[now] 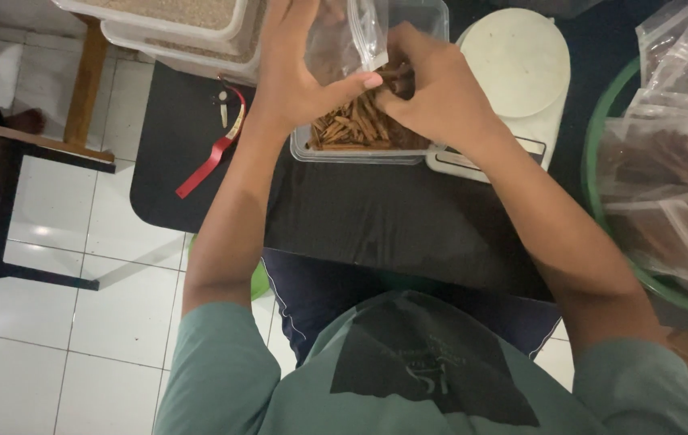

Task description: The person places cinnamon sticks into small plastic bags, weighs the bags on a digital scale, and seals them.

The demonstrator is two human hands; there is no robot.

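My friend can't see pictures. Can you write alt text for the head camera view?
Seen from above, a person's left hand holds a clear plastic bag open while the right hand reaches into a clear container of brown sticks on a black table. A white scale stands beside it.

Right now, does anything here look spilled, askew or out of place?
Nothing stands out. The sticks sit inside the clear tub, none spilled on the black table. The left hand holds a clear bag; the right hand grips sticks.

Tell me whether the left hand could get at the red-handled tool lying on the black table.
Probably yes: the red-handled tool lies uncovered on the black table beside the left hand, nothing between, though that hand holds a clear plastic bag.
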